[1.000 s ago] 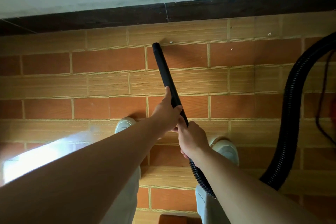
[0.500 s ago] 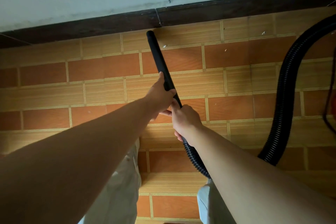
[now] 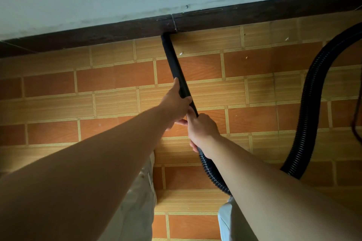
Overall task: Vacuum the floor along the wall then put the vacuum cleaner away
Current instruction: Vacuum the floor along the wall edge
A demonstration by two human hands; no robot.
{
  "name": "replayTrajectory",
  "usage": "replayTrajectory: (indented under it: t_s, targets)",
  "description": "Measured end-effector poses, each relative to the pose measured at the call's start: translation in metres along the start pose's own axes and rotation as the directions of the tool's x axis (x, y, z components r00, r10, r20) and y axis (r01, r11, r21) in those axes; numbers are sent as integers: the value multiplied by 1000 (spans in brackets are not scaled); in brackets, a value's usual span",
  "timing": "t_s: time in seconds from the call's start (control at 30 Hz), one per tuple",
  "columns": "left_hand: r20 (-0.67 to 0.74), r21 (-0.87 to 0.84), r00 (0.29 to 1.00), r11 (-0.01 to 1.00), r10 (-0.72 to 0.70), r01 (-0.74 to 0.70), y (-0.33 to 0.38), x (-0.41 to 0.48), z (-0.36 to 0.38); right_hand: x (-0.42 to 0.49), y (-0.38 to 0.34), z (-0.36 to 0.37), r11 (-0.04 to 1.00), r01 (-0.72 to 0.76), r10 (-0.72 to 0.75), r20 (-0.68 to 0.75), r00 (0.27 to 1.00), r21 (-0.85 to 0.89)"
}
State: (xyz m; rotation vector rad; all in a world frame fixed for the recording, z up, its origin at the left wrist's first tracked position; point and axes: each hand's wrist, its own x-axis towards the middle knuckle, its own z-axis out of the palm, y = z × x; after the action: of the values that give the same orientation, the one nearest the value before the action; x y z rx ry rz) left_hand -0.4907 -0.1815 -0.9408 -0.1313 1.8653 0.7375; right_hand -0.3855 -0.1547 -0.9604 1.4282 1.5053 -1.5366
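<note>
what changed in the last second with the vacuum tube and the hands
The black tube slid forward: its tip, a tile row short of the dark skirting board before, now reaches it. Both hands reached forward with it. Unchanged: the left hand grips the tube, the right hand grips it lower, near the ribbed hose; nothing was let go.

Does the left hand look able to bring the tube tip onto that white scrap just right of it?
Probably yes: the left hand grips the black tube, tip at the baseboard, and the white scrap lies on the floor right beside it, nothing between.
</note>
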Motion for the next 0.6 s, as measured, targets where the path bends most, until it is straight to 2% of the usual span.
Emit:
replayTrajectory:
  t_s: [0.23,0.6]
  targets:
    - [44,8,998,999,-36,35,-21,-22,23,-25,32,-5,999,-43,43,-2,999,24]
    - [5,-29,999,998,-52,52,-14,-17,0,-15,13,4,999,-20,18,70,997,28]
